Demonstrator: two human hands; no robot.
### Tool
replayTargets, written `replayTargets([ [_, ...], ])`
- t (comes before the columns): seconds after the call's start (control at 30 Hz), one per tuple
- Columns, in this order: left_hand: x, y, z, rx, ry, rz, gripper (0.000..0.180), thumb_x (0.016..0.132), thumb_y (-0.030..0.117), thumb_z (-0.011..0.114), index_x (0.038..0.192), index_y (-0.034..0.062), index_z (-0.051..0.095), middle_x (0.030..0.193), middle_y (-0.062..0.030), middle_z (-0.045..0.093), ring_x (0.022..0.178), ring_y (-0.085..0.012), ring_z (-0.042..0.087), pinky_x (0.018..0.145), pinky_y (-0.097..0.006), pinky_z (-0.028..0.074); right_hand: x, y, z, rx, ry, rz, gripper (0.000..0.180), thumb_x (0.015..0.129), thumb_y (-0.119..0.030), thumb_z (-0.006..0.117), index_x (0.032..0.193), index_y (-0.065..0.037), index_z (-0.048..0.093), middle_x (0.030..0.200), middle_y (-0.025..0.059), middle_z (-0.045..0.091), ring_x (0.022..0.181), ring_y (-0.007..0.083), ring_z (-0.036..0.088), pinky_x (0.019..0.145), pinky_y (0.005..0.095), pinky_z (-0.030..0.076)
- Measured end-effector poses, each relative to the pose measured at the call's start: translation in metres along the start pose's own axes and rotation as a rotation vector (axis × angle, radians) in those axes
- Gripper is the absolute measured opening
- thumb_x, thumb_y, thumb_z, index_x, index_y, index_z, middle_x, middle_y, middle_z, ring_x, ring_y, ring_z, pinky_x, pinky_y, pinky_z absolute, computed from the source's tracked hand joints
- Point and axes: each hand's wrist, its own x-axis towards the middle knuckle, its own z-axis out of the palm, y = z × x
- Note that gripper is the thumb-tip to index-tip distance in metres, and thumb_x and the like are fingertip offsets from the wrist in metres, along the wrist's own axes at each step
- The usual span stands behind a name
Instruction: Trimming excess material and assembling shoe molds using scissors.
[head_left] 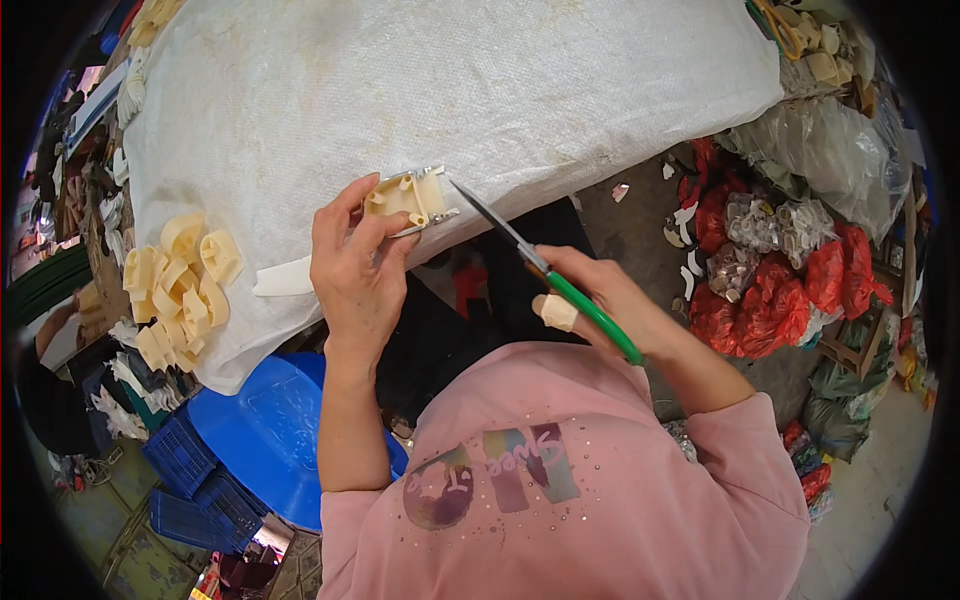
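My left hand (355, 245) grips a cream plastic frame (395, 198) between thumb and fingers, at the near edge of a surface draped in white woven sheet (330, 90). Shiny metal pieces line two sides of that frame. In my right hand (600, 285) is a green-handled tool (592, 315) with a long, pointed metal blade; its exact kind is unclear. The blade's tip points at the frame's right end, a small gap apart. A beige wrap covers my right thumb (555, 312). Left of my left hand lies a pile of curved cream plastic parts (180, 280).
A white strip (283, 278) lies beside my left wrist. Below the sheet's edge stand a blue basin (260, 420) and blue crates (180, 455). To the right, red plastic bags (770, 310) and clear bags (830, 150) crowd the floor, with white scraps (690, 270) nearby.
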Motion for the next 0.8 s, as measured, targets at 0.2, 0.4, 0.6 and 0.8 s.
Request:
replayTargets([
  [0.2, 0.002, -0.004, -0.006, -0.079, -0.045, -0.026, 0.022, 0.065, -0.010, 0.069, 0.084, 0.0018, 0.067, 0.117, -0.0114, 0.059, 0.104, -0.0219, 0.058, 0.086, -0.032, 0.048, 0.005, -0.023, -0.042, -0.775, 0.000, -0.168, 0.056, 0.077, -0.045, 0.066, 0.118, -0.009, 0.056, 0.082, 0.0114, 0.060, 0.072, 0.0303, 0.062, 0.061, 0.0396, 0.046],
  [0.4, 0.003, -0.008, -0.005, -0.083, -0.064, -0.026, 0.025, 0.066, -0.013, 0.068, 0.085, 0.0029, 0.068, 0.117, -0.0114, 0.059, 0.104, -0.0212, 0.058, 0.085, -0.030, 0.049, 0.024, -0.032, -0.055, -1.050, 0.020, -0.380, 0.053, 0.075, -0.045, 0.068, 0.115, -0.011, 0.058, 0.076, 0.0076, 0.060, 0.067, 0.0290, 0.062, 0.057, 0.0390, 0.046],
  [0.6, 0.004, -0.005, -0.006, -0.063, -0.068, -0.001, 0.024, 0.066, -0.012, 0.068, 0.085, 0.0034, 0.068, 0.118, -0.0115, 0.059, 0.107, -0.0226, 0.057, 0.086, -0.031, 0.049, 0.036, -0.039, -0.065, -1.142, -0.005, -0.480, 0.043, 0.074, -0.036, 0.070, 0.108, -0.013, 0.057, 0.073, 0.0058, 0.059, 0.066, 0.0270, 0.062, 0.054, 0.0385, 0.046],
  [0.8, 0.004, -0.006, -0.005, -0.071, -0.065, -0.009, 0.024, 0.066, -0.012, 0.068, 0.084, 0.0035, 0.067, 0.118, -0.0115, 0.059, 0.108, -0.0228, 0.057, 0.087, -0.032, 0.049, 0.046, -0.044, -0.075, -1.225, -0.041, -0.598, 0.036, 0.073, -0.028, 0.070, 0.104, -0.014, 0.056, 0.072, 0.0040, 0.060, 0.066, 0.0254, 0.062, 0.054, 0.0383, 0.046],
])
